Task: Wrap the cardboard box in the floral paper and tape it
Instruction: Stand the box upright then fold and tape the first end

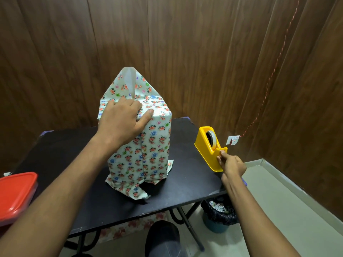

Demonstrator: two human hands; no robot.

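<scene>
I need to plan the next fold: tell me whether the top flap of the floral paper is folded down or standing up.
Standing up. The top flap rises in a point above the box top, its white underside showing, while the left hand presses the floral paper below it.

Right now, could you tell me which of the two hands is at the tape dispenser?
The right hand: it pinches at the cutter end of the yellow dispenser, while the left hand presses the paper fold on top of the box.

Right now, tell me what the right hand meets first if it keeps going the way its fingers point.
The right hand points up the table at the yellow tape dispenser; its fingers are already at the cutter end, so it meets the dispenser first.
</scene>
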